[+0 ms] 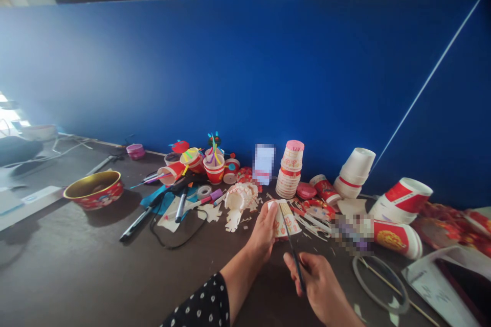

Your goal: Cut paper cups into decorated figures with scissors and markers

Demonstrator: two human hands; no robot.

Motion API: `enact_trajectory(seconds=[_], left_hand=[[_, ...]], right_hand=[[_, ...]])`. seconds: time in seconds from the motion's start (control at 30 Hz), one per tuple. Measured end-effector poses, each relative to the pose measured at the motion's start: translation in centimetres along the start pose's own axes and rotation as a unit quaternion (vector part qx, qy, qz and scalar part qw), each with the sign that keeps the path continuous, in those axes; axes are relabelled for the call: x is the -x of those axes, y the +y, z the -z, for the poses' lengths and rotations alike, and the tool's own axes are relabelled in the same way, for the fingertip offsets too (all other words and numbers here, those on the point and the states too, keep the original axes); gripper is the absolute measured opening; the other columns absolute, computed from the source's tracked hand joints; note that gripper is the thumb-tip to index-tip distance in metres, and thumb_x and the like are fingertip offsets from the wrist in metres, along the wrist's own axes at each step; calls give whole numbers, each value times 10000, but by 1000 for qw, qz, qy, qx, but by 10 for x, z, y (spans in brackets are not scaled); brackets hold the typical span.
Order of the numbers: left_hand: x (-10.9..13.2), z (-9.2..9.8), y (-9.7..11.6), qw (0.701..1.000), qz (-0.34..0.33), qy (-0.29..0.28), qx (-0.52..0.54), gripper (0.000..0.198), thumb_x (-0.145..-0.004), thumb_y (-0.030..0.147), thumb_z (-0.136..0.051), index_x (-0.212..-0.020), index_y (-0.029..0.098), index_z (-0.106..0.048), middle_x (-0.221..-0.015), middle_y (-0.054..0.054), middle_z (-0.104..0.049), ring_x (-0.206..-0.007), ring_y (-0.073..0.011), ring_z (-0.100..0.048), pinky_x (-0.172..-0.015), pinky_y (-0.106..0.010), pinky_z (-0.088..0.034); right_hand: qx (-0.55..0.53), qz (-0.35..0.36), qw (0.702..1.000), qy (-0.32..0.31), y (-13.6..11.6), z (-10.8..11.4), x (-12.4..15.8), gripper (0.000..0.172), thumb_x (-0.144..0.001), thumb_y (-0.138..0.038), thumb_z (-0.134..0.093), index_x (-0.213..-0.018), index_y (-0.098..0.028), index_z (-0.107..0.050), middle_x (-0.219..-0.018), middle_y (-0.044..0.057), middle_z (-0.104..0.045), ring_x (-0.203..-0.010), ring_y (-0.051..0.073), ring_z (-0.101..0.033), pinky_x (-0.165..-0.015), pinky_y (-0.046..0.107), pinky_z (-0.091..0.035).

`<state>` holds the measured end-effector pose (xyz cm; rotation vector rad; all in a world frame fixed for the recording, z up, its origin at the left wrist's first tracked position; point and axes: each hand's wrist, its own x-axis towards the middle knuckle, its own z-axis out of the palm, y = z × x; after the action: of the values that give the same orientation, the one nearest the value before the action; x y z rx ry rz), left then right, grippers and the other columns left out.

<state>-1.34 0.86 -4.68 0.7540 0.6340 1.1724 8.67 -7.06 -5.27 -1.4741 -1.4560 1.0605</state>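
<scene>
My left hand (263,235) is closed on a white paper cup (292,224) printed with red and yellow patterns, held above the table in front of me. Black scissors (295,259) are gripped in my right hand (321,282), low and to the right of the cup. Their blades point up and away and lie across the cup's printed side. Whether they have cut into it I cannot tell. Just beyond my left hand sits a cut white paper piece (240,199) with a ragged, fringed edge. Thin paper strips (315,226) lie right of the cup.
A stack of paper cups (288,184) stands behind my hands, with more white cups (355,171) to its right. At left are a red bowl with gold inside (94,196), markers (181,207) and decorated cups (214,168). A grey ring (358,271) lies at right. A blue partition (245,76) rises behind.
</scene>
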Motion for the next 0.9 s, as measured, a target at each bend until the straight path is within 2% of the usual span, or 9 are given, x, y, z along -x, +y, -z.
enact_trajectory(seconds=[0.17,0.4,0.57,0.73,0.9], left_hand=[[2,1,2,1000,5,-5,1,390,-709,498,-532,-969,213,-469,-802,-49,-592,-597,-146,-552,-486,-244,-420],[0,1,2,1000,-5,10,22,344,-694,405,-598,-936,186,-491,-757,-19,-578,-569,-110,-542,-491,-219,-413],[-5,9,5,993,34,52,98,380,-686,437,-594,-947,178,-498,-765,-37,-607,-631,-169,-592,-583,-322,-468],[-7,10,9,985,43,38,160,385,-694,402,-601,-962,140,-509,-819,-84,-630,-707,-209,-609,-663,-377,-471],[-10,12,10,977,29,22,210,368,-722,386,-578,-983,133,-524,-847,-80,-634,-767,-204,-603,-721,-364,-458]], right_hand=[[8,3,1000,-3,0,-1,0,376,-740,-461,-528,-508,-177,-444,-406,-52,-420,-402,94,-413,-427,196,-299],[85,49,995,-4,1,1,0,358,-765,-383,-507,-484,-173,-434,-437,-28,-456,-450,104,-428,-463,204,-301],[130,48,990,-8,-6,3,4,361,-722,-389,-536,-473,-176,-385,-444,-47,-365,-443,85,-353,-427,199,-248],[146,55,987,22,-7,4,5,340,-713,-365,-538,-490,-175,-365,-469,-53,-331,-463,79,-311,-426,195,-233],[148,83,985,-9,-7,5,5,277,-672,-268,-583,-514,-170,-378,-490,-60,-327,-487,75,-282,-429,183,-233]])
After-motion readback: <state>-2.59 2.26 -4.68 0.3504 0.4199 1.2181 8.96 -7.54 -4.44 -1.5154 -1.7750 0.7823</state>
